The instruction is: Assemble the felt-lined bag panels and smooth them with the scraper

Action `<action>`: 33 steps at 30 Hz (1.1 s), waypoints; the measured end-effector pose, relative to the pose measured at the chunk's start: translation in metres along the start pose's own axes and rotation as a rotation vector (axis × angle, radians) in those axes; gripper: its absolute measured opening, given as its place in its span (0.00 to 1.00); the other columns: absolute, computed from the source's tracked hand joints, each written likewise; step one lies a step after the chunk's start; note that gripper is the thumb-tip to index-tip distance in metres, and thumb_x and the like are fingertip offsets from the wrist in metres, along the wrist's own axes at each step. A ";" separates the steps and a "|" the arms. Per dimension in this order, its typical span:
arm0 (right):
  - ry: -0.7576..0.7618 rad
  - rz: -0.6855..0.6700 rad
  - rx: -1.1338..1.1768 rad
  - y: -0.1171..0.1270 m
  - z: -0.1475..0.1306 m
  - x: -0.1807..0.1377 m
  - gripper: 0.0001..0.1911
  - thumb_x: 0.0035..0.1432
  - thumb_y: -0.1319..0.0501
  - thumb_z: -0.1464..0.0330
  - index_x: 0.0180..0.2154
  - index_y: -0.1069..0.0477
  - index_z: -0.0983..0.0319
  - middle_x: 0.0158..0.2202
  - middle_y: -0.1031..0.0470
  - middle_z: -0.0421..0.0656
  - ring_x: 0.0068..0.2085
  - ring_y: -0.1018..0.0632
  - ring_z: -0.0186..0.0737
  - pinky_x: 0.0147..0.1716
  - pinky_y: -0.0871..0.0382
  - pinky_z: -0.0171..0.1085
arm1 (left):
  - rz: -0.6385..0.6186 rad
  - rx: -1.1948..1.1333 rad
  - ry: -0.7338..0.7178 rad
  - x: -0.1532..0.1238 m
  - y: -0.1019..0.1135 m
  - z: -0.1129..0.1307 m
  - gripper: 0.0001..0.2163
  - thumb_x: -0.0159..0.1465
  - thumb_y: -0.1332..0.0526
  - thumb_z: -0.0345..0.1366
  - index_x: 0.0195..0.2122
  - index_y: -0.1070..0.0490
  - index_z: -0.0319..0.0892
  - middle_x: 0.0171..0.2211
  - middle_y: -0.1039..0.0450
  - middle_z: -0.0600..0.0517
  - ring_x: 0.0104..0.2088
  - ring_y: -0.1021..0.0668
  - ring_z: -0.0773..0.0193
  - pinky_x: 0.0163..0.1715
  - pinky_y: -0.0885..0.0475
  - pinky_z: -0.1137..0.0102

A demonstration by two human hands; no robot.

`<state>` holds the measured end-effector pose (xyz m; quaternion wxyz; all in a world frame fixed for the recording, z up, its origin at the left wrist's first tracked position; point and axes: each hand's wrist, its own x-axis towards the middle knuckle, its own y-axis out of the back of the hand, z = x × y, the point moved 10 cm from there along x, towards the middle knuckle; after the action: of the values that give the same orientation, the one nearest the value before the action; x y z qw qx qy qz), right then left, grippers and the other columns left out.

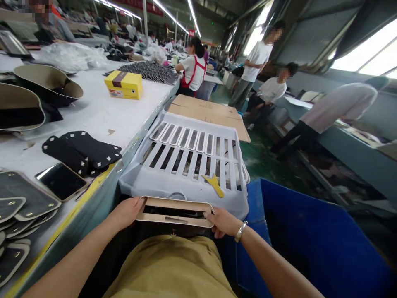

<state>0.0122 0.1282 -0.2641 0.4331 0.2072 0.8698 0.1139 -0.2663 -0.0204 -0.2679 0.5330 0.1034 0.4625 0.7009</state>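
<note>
Both of my hands grip a flat beige leather piece (173,212) with a black inner side, held level over my lap. My left hand (127,212) is closed on its left end and my right hand (223,222), with a bracelet on the wrist, is closed on its right end. Just beyond the piece lies an upturned white slatted plastic crate (186,165) with a small yellow plastic tool (214,185) resting on it.
A white worktable (99,111) on my left carries black leather pieces (82,151), a phone (61,181), a yellow box (124,84) and beige shaped parts (46,82). A blue bin (310,240) stands on my right. Cardboard (204,109) lies past the crate. Other people work farther off.
</note>
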 end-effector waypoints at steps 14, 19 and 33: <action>0.378 0.339 -0.260 0.012 -0.038 -0.026 0.20 0.63 0.58 0.62 0.47 0.34 0.62 0.43 0.26 0.50 0.43 0.26 0.46 0.45 0.36 0.43 | -0.049 0.147 0.095 -0.018 0.004 0.001 0.19 0.65 0.60 0.38 0.33 0.32 0.37 0.34 0.26 0.40 0.37 0.24 0.54 0.38 0.34 0.66; 0.327 0.355 -0.317 0.012 -0.030 -0.021 0.22 0.62 0.58 0.61 0.51 0.36 0.62 0.46 0.27 0.51 0.48 0.27 0.48 0.49 0.37 0.44 | -0.036 0.184 0.095 -0.014 0.009 0.002 0.18 0.65 0.58 0.37 0.35 0.30 0.37 0.36 0.26 0.39 0.38 0.24 0.53 0.39 0.35 0.64; 0.473 0.230 -0.575 0.005 -0.031 0.001 0.19 0.44 0.47 0.67 0.38 0.27 0.64 0.41 0.25 0.56 0.42 0.25 0.54 0.47 0.34 0.48 | -0.006 0.009 0.034 -0.017 0.024 0.012 0.15 0.62 0.50 0.42 0.32 0.28 0.39 0.31 0.25 0.48 0.33 0.25 0.58 0.34 0.34 0.70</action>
<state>-0.0116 0.1326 -0.2445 0.2452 0.1418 0.8493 0.4455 -0.2674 -0.0281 -0.2366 0.5266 0.0924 0.4748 0.6991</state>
